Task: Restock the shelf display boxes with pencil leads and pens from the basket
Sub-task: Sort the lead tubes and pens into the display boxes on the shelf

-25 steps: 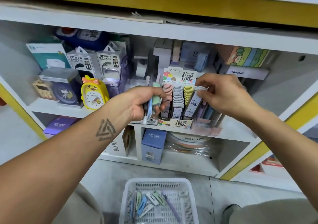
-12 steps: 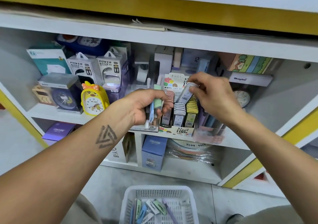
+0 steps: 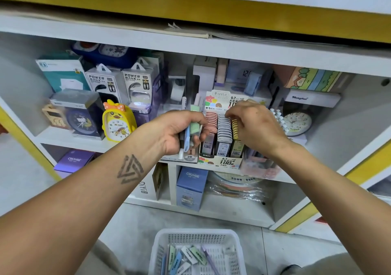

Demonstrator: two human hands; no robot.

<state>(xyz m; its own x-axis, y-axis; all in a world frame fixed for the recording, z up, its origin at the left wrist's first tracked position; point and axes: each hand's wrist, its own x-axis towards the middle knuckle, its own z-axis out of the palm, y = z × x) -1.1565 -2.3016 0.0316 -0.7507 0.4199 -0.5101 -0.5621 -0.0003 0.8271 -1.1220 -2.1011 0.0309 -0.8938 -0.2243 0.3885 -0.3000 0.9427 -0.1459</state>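
While three lead rows full, two hands above.

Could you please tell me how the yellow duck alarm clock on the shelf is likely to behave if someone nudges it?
The yellow duck alarm clock stands upright and looks taller than it is deep, so a push near its bow would probably tip it rather than slide it. Its glossy shell looks like hard plastic: likely light, stiff and somewhat slippery. The boxed clock close beside it might stop a sideways fall.

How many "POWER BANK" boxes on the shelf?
2. One POWER BANK box stands behind the yellow duck clock; the second POWER BANK box is right beside it, nearer the middle. More may be hidden behind.
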